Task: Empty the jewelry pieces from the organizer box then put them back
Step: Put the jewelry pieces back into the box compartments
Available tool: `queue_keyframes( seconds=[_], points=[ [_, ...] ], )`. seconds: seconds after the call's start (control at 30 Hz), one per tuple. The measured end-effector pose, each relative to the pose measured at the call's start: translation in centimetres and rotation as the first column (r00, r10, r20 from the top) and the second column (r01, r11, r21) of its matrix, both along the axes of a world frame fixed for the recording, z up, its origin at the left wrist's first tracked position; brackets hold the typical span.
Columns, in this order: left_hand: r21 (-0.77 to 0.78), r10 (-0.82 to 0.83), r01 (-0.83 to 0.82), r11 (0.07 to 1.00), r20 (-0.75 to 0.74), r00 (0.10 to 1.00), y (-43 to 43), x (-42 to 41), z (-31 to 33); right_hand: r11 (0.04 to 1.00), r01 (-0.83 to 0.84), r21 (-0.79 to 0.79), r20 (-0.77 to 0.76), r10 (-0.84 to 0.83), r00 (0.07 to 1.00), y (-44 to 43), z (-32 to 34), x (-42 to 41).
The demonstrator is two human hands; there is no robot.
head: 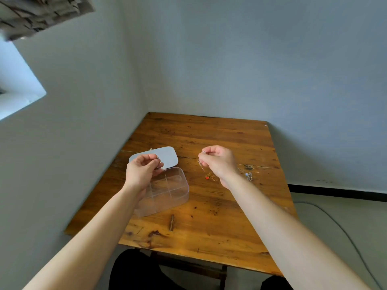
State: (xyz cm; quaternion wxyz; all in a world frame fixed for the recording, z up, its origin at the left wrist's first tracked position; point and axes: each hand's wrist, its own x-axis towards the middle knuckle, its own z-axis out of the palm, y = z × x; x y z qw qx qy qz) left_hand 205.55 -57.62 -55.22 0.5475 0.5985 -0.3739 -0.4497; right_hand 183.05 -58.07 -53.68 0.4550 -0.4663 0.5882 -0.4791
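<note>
Thin chain (201, 165) hangs from right hand (217, 162), barely discernible.

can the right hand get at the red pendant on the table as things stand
Probably yes. The red pendant lies in the open on the table, just below the right hand, with nothing over it. But that hand is already pinching a thin chain, so it would need freeing first.
</note>
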Motion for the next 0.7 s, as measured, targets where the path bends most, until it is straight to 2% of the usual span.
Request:
queue_keyframes(
  seconds=[0.1,0.27,0.37,0.43,0.5,0.63,0.7],
  points=[
    [0.067,0.034,-0.033,0.997,-0.017,0.999,-0.7,0.2,-1.2,0.999,-0.042,0.002,-0.016,0.042,0.999,-1.3,0.6,2.5],
    [0.198,0.047,-0.052,0.979,0.028,0.998,-2.0,0.0,-3.9,0.997,-0.08,0.016,-0.17,0.081,0.982,-3.2,-0.3,5.3],
    [0.246,0.046,-0.105,0.963,0.234,0.971,-2.4,0.3,-5.1,0.988,-0.147,0.052,-0.317,0.156,0.936,-4.2,-2.0,6.2],
    [0.228,0.003,-0.113,0.967,0.432,0.902,-2.4,0.6,-5.3,0.979,-0.186,0.079,-0.414,0.202,0.888,-4.6,-3.2,6.7],
    [0.19,-0.038,-0.082,0.978,0.557,0.83,-2.3,1.0,-5.3,0.968,-0.226,0.113,-0.481,0.252,0.84,-4.7,-4.0,7.1],
    [0.204,-0.097,-0.043,0.978,0.629,0.772,-1.9,1.6,-5.3,0.931,-0.315,0.183,-0.605,0.359,0.711,-4.7,-4.8,7.6],
    [0.2,-0.093,-0.047,0.979,0.636,0.766,-1.7,1.9,-5.2,0.929,-0.326,0.175,-0.639,0.358,0.681,-4.6,-4.6,7.7]
  ],
)
